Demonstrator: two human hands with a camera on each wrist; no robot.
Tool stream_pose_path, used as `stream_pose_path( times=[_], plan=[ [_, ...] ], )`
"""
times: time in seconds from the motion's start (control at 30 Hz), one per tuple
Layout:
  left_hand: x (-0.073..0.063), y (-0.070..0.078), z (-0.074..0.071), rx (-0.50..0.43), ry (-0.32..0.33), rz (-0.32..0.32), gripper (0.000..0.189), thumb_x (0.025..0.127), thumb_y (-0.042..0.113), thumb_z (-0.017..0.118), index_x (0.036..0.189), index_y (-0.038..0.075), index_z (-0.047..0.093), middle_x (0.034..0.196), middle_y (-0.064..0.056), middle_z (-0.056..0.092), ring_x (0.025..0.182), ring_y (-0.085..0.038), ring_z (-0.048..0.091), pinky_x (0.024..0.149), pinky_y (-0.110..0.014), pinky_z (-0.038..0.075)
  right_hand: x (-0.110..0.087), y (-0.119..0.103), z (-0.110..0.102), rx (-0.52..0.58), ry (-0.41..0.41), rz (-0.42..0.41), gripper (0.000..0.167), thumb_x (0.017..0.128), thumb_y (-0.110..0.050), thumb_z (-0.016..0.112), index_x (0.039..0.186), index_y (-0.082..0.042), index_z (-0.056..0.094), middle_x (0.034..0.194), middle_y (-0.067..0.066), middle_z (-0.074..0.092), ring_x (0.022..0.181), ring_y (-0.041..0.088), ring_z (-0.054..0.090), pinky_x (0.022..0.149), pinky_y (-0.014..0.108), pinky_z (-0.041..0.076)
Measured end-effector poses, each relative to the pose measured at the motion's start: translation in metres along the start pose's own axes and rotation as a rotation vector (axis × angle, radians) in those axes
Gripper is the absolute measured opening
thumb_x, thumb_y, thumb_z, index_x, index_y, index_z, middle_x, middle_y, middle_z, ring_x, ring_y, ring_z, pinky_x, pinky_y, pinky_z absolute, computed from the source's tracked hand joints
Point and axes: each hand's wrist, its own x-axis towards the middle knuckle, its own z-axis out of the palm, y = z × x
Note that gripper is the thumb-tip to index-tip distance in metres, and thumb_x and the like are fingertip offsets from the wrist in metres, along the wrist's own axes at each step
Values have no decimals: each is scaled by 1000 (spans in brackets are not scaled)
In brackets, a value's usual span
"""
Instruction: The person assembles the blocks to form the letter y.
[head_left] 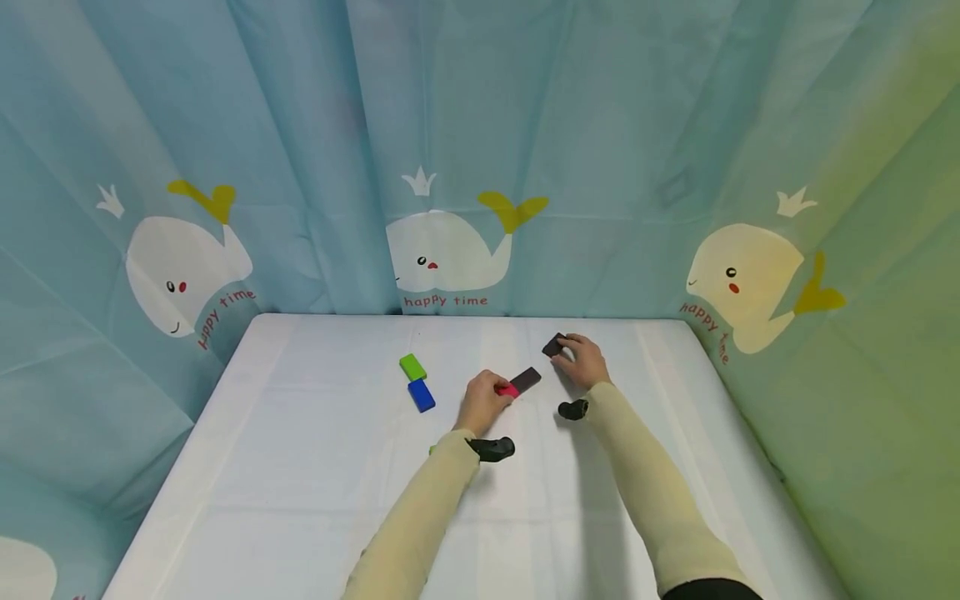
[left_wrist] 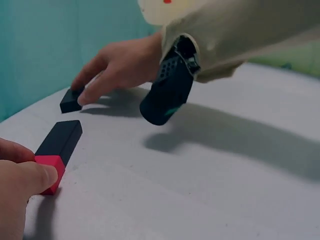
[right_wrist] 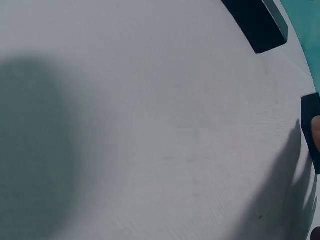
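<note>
My left hand pinches a small red block between thumb and fingers, on the white table. Lined up end to end with the red block is a black block, which lies flat and points away to the right. Farther back and to the right, my right hand holds a second black block by its near side, thumb and fingertips on it. In the right wrist view, that held block shows at the right edge with one fingertip, and the other black block is at the top.
To the left of my hands lie a green block and a blue block, corner to corner. A bit of something green peeks out beside my left sleeve. Behind the white table hangs a blue curtain printed with whales.
</note>
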Motion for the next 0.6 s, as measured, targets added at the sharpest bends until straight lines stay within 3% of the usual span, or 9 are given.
stream_pose_path(
  times=[0.13,0.3,0.4,0.47,0.6],
  plan=[
    [-2,-2,3,-46,23,-28,19,83,7,77,102,4,73,98,-5,64,89,-16,59,79,-28,49,-2,-4,1,80,37,9,55,91,-23,68,135,7,53,141,31,43,130,51,38,108,59,28],
    [-4,-7,6,-114,59,-68,23,81,8,76,104,7,73,98,-2,64,87,-13,58,78,-27,49,0,-5,9,87,69,-22,58,93,-35,66,134,4,56,139,34,44,126,53,41,108,57,31],
    [-5,-8,9,-136,73,-75,25,80,8,76,105,8,73,99,-2,64,86,-12,58,78,-27,49,0,-9,12,71,95,-19,51,92,-29,68,128,6,60,134,35,47,122,53,45,105,57,34],
    [-5,-9,10,-134,77,-67,24,80,8,76,104,8,73,98,-2,65,86,-12,58,78,-26,49,-1,-12,11,85,89,16,44,93,-18,66,128,8,59,134,34,47,124,51,45,105,57,34],
    [-5,-9,11,-134,83,-59,23,81,7,76,103,7,73,98,-3,65,86,-13,58,77,-26,49,-4,-18,8,79,82,63,40,94,-10,62,130,8,57,133,32,48,124,47,45,106,55,34]
  ],
)
